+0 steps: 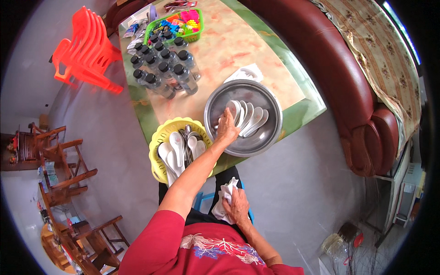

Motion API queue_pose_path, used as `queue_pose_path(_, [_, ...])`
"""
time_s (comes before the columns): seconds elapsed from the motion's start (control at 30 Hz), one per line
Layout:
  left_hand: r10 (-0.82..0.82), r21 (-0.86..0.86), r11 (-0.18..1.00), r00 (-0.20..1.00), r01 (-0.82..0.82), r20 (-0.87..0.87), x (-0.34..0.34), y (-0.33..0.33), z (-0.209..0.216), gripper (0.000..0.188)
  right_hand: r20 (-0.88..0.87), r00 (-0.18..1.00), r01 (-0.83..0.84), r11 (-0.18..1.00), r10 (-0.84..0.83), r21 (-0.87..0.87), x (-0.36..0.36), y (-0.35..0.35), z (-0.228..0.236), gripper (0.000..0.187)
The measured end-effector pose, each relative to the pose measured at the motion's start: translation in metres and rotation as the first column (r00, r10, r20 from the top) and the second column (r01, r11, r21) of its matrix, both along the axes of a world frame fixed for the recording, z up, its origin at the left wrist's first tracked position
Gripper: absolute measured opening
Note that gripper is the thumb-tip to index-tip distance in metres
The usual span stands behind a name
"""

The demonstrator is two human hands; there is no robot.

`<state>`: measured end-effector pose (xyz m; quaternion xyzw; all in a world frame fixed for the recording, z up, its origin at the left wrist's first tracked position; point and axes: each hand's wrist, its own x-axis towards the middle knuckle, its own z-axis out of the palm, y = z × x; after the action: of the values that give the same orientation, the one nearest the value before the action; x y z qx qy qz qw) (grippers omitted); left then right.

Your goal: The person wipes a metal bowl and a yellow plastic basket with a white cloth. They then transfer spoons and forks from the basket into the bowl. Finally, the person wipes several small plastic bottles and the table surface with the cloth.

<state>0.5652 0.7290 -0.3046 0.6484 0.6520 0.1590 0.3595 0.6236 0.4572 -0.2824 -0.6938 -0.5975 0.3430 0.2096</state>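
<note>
Head view: a seated person works at a marbled table (229,50).
Left hand (227,128): lowered into the metal basin (266,97), fingers at the near left of the white spoons (253,121); whether they pinch one cannot be told.
White spoons: fanned in an overlapping row inside the basin.
Right hand (237,207): fingers closed on a crumpled white cloth (220,211) above the lap.
Yellow basket (157,140): just left of the basin, holding upright utensils (176,143).
Bottles (179,69): clustered farther back, black-capped.
</note>
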Motion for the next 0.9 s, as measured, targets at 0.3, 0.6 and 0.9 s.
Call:
queue_pose_path(0.3, [0.101, 0.533, 0.843, 0.995, -0.077, -0.017, -0.026, -0.068, 0.054, 0.074, -0.015, 1.000, 0.003, 1.000, -0.002, 0.008, -0.001, -0.005, 0.004, 0.051])
queue_pose_path(0.6, [0.323, 0.227, 0.937, 0.902, -0.264, -0.286, -0.174, -0.126, 0.030, 0.042, 0.015, 1.000, -0.005, 0.995, 0.004, 0.097, -0.006, -0.013, -0.001, 0.051])
queue_pose_path(0.9, [0.177, -0.179, 0.941, 0.872, -0.285, -0.456, -0.179, -0.092, 0.045, 0.049, 0.052, 0.999, 0.002, 0.985, -0.011, 0.170, -0.011, -0.020, -0.004, 0.052])
